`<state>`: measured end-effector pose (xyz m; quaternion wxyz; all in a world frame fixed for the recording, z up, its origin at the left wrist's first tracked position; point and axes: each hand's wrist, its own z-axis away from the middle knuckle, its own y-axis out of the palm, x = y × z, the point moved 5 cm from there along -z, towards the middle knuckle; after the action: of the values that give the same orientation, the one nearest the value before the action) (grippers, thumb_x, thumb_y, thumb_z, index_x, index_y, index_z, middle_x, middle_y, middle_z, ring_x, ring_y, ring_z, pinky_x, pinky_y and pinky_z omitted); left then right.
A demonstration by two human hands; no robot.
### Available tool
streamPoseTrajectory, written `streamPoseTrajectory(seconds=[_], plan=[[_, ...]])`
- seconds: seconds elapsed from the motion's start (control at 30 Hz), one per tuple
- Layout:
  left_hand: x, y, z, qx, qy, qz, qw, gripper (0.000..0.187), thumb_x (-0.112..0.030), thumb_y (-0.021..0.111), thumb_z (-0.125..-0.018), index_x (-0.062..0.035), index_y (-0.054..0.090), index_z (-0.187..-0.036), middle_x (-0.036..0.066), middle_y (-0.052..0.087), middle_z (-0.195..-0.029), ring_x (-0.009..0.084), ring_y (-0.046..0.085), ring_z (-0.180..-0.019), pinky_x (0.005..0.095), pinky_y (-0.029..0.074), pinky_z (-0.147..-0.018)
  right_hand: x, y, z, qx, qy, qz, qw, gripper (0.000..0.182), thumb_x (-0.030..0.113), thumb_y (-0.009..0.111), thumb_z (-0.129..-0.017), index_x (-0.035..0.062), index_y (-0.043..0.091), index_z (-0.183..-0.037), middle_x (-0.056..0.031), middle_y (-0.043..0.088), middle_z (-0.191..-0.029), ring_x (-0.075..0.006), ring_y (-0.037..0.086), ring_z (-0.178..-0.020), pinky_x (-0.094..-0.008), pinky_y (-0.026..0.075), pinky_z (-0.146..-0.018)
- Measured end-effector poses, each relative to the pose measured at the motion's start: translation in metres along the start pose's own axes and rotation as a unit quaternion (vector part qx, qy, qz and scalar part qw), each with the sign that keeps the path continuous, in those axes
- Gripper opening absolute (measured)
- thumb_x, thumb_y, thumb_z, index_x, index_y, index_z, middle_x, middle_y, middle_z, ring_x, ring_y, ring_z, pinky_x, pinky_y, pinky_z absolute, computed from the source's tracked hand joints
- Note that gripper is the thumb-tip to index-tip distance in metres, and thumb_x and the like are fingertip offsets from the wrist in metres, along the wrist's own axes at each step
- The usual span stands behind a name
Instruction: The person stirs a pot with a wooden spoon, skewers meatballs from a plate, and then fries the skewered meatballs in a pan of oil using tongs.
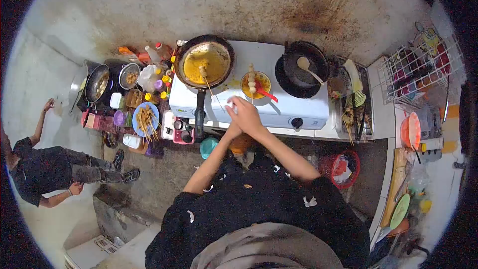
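My right hand [245,115] reaches over the front of the white gas stove [279,112], fingers curled by the stick end of a thin skewer [211,89]. The skewer's food end lies in the frying pan [205,62] of yellow oil. My left hand [232,130] is tucked under the right wrist and mostly hidden. A skewer of pale balls [252,77] stands over a yellow sauce bowl [260,85] with a red spoon, just beyond my hands.
A black wok with a wooden spoon [301,69] sits on the right burner. A blue plate of skewers [146,118], bottles and pots [97,82] crowd the left. Another person [45,169] is on the floor at left. A red basket [343,169] and dish rack [418,69] stand right.
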<state>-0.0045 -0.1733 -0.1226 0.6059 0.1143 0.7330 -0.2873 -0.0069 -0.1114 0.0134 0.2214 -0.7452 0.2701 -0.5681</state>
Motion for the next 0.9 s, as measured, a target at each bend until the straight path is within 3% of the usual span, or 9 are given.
streamPoseTrajectory(seconds=[0.03,0.1,0.17,0.27,0.37,0.43,0.47,0.57,0.9], plan=[[-0.006,-0.004,0.007,0.001,0.003,-0.001,1.0,0.044,-0.013,0.052,-0.081,0.0026,0.035,-0.118,0.015,0.049,-0.111,0.0216,0.048,-0.1,0.0313,0.04,-0.084,0.001,0.01,-0.018,-0.003,-0.001,0.001,1.0,0.019,0.021,0.054,-0.078,0.0046,0.05,-0.087,-0.0119,0.057,-0.076,-0.0297,0.057,-0.072,-0.0366,0.047,-0.063],[-0.001,-0.005,0.027,0.056,-0.134,0.139,0.98,0.041,-0.018,0.053,-0.082,0.0032,0.039,-0.114,0.014,0.05,-0.108,0.0208,0.047,-0.104,0.0309,0.038,-0.087,-0.013,0.048,-0.044,0.087,0.058,0.116,0.988,0.019,0.02,0.054,-0.077,0.0035,0.051,-0.087,-0.0171,0.058,-0.073,-0.0346,0.058,-0.07,-0.0418,0.048,-0.061],[-0.014,-0.016,0.054,0.136,-0.222,0.087,0.962,0.044,-0.023,0.052,-0.083,0.0023,0.038,-0.117,0.014,0.049,-0.113,0.0195,0.046,-0.106,0.0306,0.037,-0.089,-0.029,0.072,-0.054,0.083,0.062,0.115,0.988,0.021,0.021,0.055,-0.075,0.0036,0.053,-0.088,-0.0177,0.058,-0.071,-0.035,0.058,-0.069,-0.0428,0.047,-0.061],[0.0,-0.032,0.099,0.174,-0.214,0.159,0.948,0.047,-0.025,0.052,-0.084,0.0028,0.037,-0.119,0.013,0.048,-0.116,0.0177,0.047,-0.105,0.0286,0.037,-0.089,-0.046,0.087,-0.064,0.069,0.081,0.117,0.987,0.021,0.02,0.056,-0.074,0.0037,0.056,-0.086,-0.0195,0.058,-0.068,-0.0367,0.058,-0.068,-0.0448,0.046,-0.062],[-0.006,-0.067,0.134,0.151,-0.244,0.118,0.951,0.046,-0.024,0.05,-0.085,0.0032,0.036,-0.12,0.011,0.049,-0.115,0.0175,0.048,-0.104,0.028,0.036,-0.089,-0.051,0.077,-0.065,0.032,0.091,0.158,0.983,0.016,0.014,0.053,-0.074,-0.0007,0.059,-0.079,-0.0186,0.06,-0.066,-0.0314,0.06,-0.063,-0.04,0.048,-0.058],[0.0,-0.085,0.151,0.121,-0.264,0.153,0.945,0.047,-0.024,0.05,-0.085,0.0032,0.036,-0.12,0.011,0.049,-0.115,0.0175,0.048,-0.104,0.028,0.036,-0.09,-0.06,0.073,-0.066,0.015,0.091,-0.052,0.994,0.012,0.011,0.053,-0.072,0.001,0.059,-0.074,-0.0178,0.06,-0.063,-0.0292,0.061,-0.058,-0.0366,0.049,-0.058],[0.005,-0.093,0.157,0.091,-0.285,0.187,0.936,0.047,-0.024,0.05,-0.085,0.0032,0.035,-0.121,0.011,0.05,-0.115,0.0174,0.047,-0.104,0.0281,0.035,-0.09,-0.067,0.074,-0.065,0.019,0.126,-0.08,0.989,0.014,0.01,0.051,-0.074,-0.0007,0.059,-0.076,-0.0148,0.062,-0.065,-0.021,0.062,-0.055,-0.0294,0.049,-0.054],[0.012,-0.113,0.164,0.03,-0.289,0.22,0.931,0.047,-0.025,0.05,-0.085,0.0029,0.036,-0.12,0.012,0.05,-0.114,0.0173,0.048,-0.104,0.0286,0.035,-0.09,-0.063,0.076,-0.058,0.016,0.183,-0.164,0.969,0.015,0.012,0.049,-0.078,-0.0019,0.056,-0.077,-0.0104,0.063,-0.064,-0.0157,0.062,-0.056,-0.0258,0.049,-0.054],[0.011,-0.131,0.151,-0.031,-0.274,0.255,0.927,0.051,-0.031,0.05,-0.084,-0.0033,0.033,-0.123,0.008,0.049,-0.115,0.0171,0.05,-0.101,0.0305,0.035,-0.088,-0.061,0.095,-0.058,-0.014,0.179,-0.086,0.98,0.016,0.012,0.052,-0.08,-0.0036,0.054,-0.082,-0.0106,0.062,-0.062,-0.0149,0.061,-0.054,-0.0267,0.047,-0.052]])
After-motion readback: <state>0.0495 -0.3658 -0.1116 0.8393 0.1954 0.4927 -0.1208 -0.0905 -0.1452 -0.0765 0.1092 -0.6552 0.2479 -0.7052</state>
